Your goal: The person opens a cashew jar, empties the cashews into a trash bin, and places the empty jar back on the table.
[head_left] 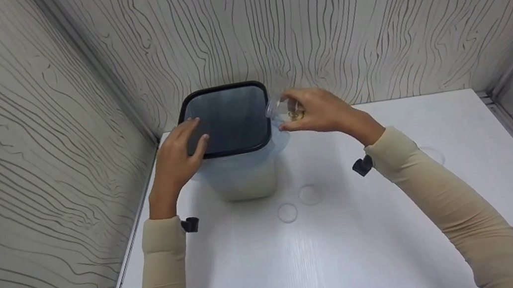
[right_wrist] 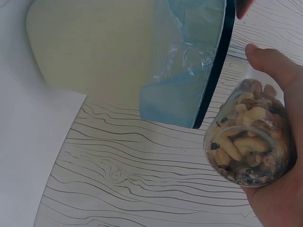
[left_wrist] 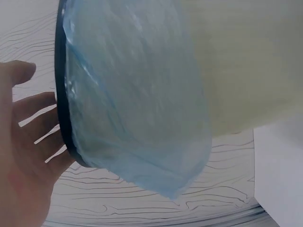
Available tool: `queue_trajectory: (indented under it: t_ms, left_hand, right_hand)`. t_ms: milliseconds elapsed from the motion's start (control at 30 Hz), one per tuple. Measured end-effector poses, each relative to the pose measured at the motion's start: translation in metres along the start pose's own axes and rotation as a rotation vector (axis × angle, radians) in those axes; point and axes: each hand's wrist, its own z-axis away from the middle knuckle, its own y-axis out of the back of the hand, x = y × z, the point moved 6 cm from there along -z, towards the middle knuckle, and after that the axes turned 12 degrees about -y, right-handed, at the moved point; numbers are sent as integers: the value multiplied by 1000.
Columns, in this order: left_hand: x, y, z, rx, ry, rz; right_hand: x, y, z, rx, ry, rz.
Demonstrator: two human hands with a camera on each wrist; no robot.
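Note:
A pale yellowish bin [head_left: 247,185] with a dark rim [head_left: 237,152] stands near the back of the white table, lined with a thin blue plastic bag [left_wrist: 142,94] folded over its outside. My left hand [head_left: 177,155] is at the bin's left rim, fingers spread and loosely bent; whether they touch it I cannot tell. With my right hand [head_left: 319,109] I grip a clear glass jar [right_wrist: 251,137] beside the right rim. It is tilted, its mouth toward the bin. Cashews [right_wrist: 246,146] and dark bits show inside the jar. The bottom of the bin's inside is not discernible.
Faint round marks [head_left: 288,213] show on the white table [head_left: 274,272] in front of the bin. Wood-patterned panels [head_left: 269,21] rise behind and at both sides, with a metal strip [head_left: 94,61] in the left corner.

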Motion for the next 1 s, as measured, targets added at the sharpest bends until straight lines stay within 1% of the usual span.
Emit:
queue_trajectory:
  t_ms: [133, 333, 400, 767, 867, 1000]
  left_hand:
    - [-11, -1, -1, -72, 51, -11]
    - [-25, -10, 0, -243, 145, -5]
    - [-29, -13, 1, -284, 167, 0]
    - [-46, -19, 4, -369, 232, 24]
    - [-49, -20, 4, -385, 234, 10]
    - [-51, -21, 2, -399, 217, -17]
  right_hand:
    - [-1, -1, -2, -12, -11, -1]
    - [-2, -2, -5, -9, -17, 5]
    - [-3, -2, -6, -7, -17, 5]
    - [-5, -5, -7, -17, -14, 2]
    - [-7, -5, -8, -20, -8, 2]
    - [-8, -5, -10, -22, -11, 9]
